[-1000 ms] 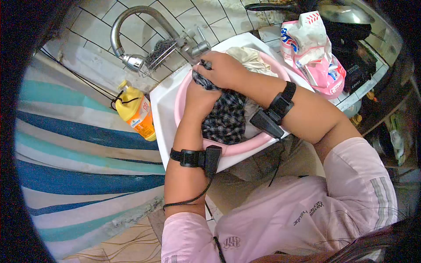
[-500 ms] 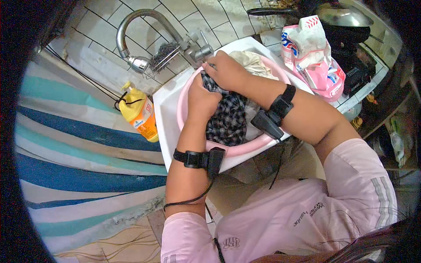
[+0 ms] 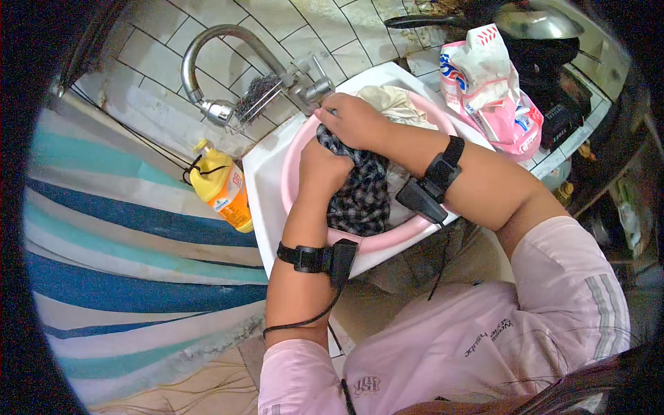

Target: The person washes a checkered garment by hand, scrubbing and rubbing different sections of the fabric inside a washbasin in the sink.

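Note:
A black-and-white checked cloth (image 3: 360, 197) is bunched up in a pink basin (image 3: 387, 241) that sits in the white sink (image 3: 266, 180). My left hand (image 3: 324, 168) grips the cloth from the left side, fingers curled. Just above it, my right hand (image 3: 354, 121) is closed on the upper end of the same cloth. The two hands are close together near the basin's far rim. A cream-coloured cloth (image 3: 398, 104) lies in the basin behind my right wrist.
A curved metal faucet (image 3: 235, 31) and a wire rack with a scouring pad (image 3: 259, 95) are at the back. A yellow bottle (image 3: 223, 187) stands left of the sink. To the right are a pink-and-white detergent bag (image 3: 487, 90) and a pan with a lid (image 3: 539, 24).
My right hand has shifted slightly down and left over the cloth. My left hand has moved a little downward. The camera view has shifted slightly.

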The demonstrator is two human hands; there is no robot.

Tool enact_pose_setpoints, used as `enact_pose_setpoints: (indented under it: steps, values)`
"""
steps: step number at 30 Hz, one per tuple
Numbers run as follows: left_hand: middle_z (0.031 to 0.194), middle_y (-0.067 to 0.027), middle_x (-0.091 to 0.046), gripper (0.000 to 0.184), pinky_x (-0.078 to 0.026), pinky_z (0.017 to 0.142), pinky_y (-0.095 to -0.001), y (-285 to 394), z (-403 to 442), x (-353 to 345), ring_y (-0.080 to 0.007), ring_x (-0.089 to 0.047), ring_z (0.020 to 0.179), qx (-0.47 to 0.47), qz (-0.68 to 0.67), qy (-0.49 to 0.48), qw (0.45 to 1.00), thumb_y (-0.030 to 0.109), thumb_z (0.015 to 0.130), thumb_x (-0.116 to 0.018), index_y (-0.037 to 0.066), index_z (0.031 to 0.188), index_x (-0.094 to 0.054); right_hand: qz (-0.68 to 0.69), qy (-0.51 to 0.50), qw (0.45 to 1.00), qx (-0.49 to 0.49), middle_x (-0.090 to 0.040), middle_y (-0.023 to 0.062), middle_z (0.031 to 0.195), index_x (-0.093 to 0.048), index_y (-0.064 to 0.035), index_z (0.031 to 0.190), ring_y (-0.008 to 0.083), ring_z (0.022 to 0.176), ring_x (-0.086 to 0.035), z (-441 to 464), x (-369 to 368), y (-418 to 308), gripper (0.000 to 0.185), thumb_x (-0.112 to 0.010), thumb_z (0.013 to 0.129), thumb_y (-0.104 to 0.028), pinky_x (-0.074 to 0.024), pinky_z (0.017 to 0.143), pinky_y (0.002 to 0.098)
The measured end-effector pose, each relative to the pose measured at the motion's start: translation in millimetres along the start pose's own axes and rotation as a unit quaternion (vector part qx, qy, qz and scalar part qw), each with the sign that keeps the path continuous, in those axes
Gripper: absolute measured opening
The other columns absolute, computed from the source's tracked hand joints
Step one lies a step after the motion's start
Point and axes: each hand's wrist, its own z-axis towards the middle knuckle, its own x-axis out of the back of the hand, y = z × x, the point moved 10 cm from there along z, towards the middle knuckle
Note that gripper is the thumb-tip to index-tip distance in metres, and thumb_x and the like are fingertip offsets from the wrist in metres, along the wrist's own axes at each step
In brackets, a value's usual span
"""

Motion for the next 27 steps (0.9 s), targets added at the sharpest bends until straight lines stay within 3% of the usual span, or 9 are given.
enact_pose_setpoints:
  steps: [5, 8, 11, 13, 17, 19, 22, 25, 27]
  values:
    - [0.096, -0.0189, -0.066, 0.035, -0.048, 0.08, -0.038, -17, 0, 12, -0.0311, -0.063, 0.093, 0.036, -0.141, 0.064, 0.987, 0.016, 0.069, -0.064, 0.0, 0.1, -0.059, -0.041, -0.006, 0.983, 0.178, -0.052, 0.0187, 0.088, -0.059, -0.0033, 0.086, 0.0364, 0.088, -0.054, -31, 10, -66, 0.027, -0.056, 0.084, -0.03, -0.0446, 0.076, 0.043]
    - [0.101, -0.019, -0.065, 0.039, -0.047, 0.083, -0.0365, -14, 9, 2, -0.03, -0.062, 0.097, -0.173, -0.142, 0.075, 0.972, 0.018, 0.068, -0.066, 0.001, 0.102, -0.059, -0.053, -0.079, 0.978, 0.187, -0.051, 0.0171, 0.087, -0.06, -0.0039, 0.084, 0.0353, 0.088, -0.054, -37, -1, -76, 0.026, -0.057, 0.082, -0.03, -0.0447, 0.076, 0.0425]
    - [0.098, -0.0189, -0.065, 0.04, -0.047, 0.083, -0.0363, -20, -1, -18, -0.0314, -0.062, 0.096, -0.002, -0.103, -0.044, 0.994, 0.015, 0.067, -0.067, 0.001, 0.103, -0.059, -0.061, -0.117, 0.982, 0.131, -0.056, 0.0172, 0.089, -0.062, -0.004, 0.086, 0.0351, 0.088, -0.056, -19, -12, -45, 0.028, -0.054, 0.085, -0.031, -0.0453, 0.076, 0.0423]
    - [0.097, -0.0195, -0.065, 0.041, -0.047, 0.083, -0.0363, -4, -2, -11, -0.033, -0.062, 0.095, -0.008, -0.05, -0.048, 0.998, 0.013, 0.064, -0.067, 0.0, 0.102, -0.059, -0.037, -0.048, 0.996, -0.062, -0.059, 0.0179, 0.095, -0.064, -0.0041, 0.089, 0.0349, 0.089, -0.058, -1, 6, 2, 0.03, -0.053, 0.086, -0.032, -0.0461, 0.075, 0.0422]
    - [0.097, -0.0199, -0.064, 0.042, -0.047, 0.083, -0.0372, 3, -1, -3, -0.0342, -0.061, 0.095, -0.03, -0.104, -0.003, 0.994, 0.014, 0.066, -0.067, 0.001, 0.104, -0.059, -0.041, 0.006, 0.999, -0.032, -0.061, 0.0193, 0.083, -0.062, -0.0047, 0.082, 0.0374, 0.078, -0.061, -2, 14, 8, 0.034, -0.05, 0.085, -0.036, -0.0485, 0.072, 0.0476]
    - [0.1, -0.0201, -0.064, 0.043, -0.046, 0.084, -0.0375, -12, 5, -4, -0.0345, -0.061, 0.097, -0.025, -0.106, 0.007, 0.994, 0.017, 0.068, -0.068, 0.001, 0.106, -0.058, -0.067, 0.041, 0.991, 0.107, -0.061, 0.0179, 0.086, -0.062, -0.0042, 0.081, 0.0361, 0.08, -0.061, -15, 17, -37, 0.033, -0.051, 0.084, -0.036, -0.0487, 0.071, 0.0466]
    - [0.112, -0.021, -0.059, 0.053, -0.046, 0.086, -0.0377, 3, 1, 2, -0.0349, -0.057, 0.104, -0.254, -0.021, 0.08, 0.964, 0.033, 0.075, -0.069, 0.003, 0.116, -0.053, -0.082, -0.06, 0.979, 0.178, -0.057, 0.0147, 0.087, -0.06, -0.0052, 0.081, 0.0338, 0.082, -0.059, -33, 2, -75, 0.03, -0.052, 0.084, -0.034, -0.0479, 0.07, 0.0447]
    - [0.111, -0.0208, -0.06, 0.046, -0.046, 0.086, -0.038, -11, 5, 0, -0.0326, -0.059, 0.102, -0.096, -0.096, 0.038, 0.99, 0.025, 0.072, -0.068, 0.002, 0.111, -0.057, -0.083, -0.092, 0.972, 0.2, -0.056, 0.0142, 0.084, -0.06, -0.0049, 0.083, 0.0342, 0.08, -0.057, -26, -15, -63, 0.027, -0.054, 0.086, -0.031, -0.0462, 0.069, 0.0433]
    - [0.109, -0.0212, -0.06, 0.042, -0.046, 0.085, -0.0375, 4, -2, 7, -0.0319, -0.06, 0.1, -0.034, -0.088, 0.009, 0.995, 0.02, 0.071, -0.067, 0.001, 0.107, -0.058, -0.01, 0.02, 0.999, 0.036, -0.058, 0.0174, 0.081, -0.06, -0.0035, 0.085, 0.0363, 0.076, -0.058, -7, 13, -23, 0.03, -0.054, 0.088, -0.032, -0.0455, 0.068, 0.0432]
